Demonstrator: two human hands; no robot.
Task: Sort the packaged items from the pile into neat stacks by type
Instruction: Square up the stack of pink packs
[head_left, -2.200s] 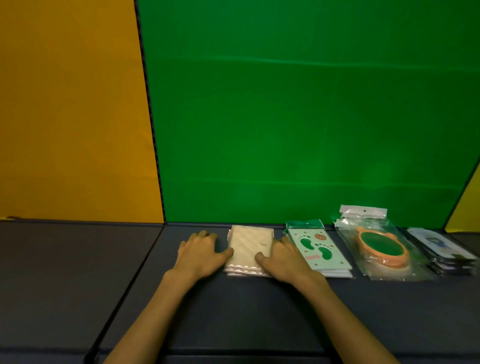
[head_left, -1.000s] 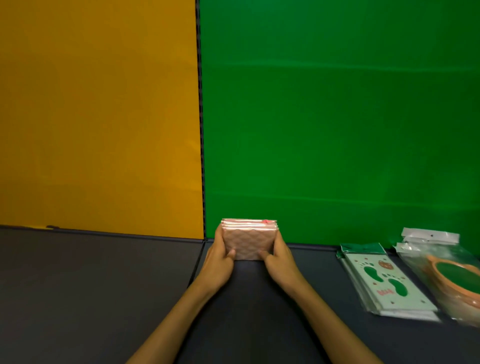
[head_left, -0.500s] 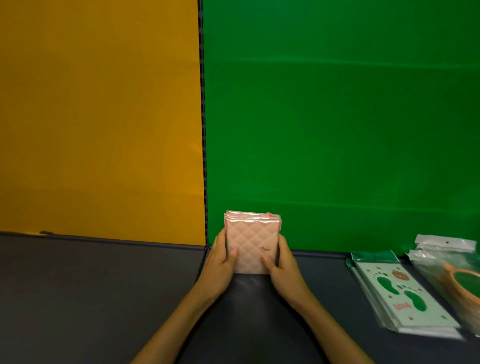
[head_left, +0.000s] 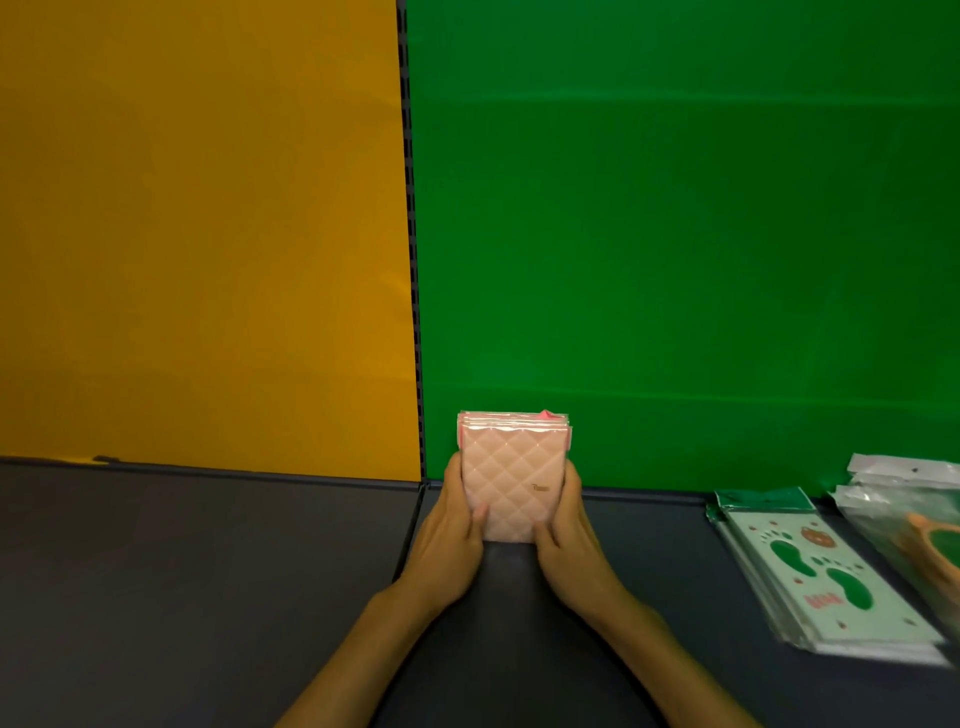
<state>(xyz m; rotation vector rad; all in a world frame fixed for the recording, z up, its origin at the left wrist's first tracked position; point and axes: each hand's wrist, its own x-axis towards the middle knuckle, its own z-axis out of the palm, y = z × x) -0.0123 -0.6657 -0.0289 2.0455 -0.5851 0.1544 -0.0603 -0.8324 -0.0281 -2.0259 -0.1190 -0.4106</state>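
Now I see left hand (head_left: 451, 540), right hand (head_left: 569, 540) squeezing pink packs (head_left: 511, 480) upright, evening edges. Footprint packs (head_left: 826, 577) already stacked at 3 o'clock; pink stack still needs laying down.

The right frame edge cuts off the clear plastic bag holding an orange-rimmed green disc (head_left: 930, 530); my fingers (head_left: 569, 499) hide behind the pink quilted packet stack (head_left: 511, 480).
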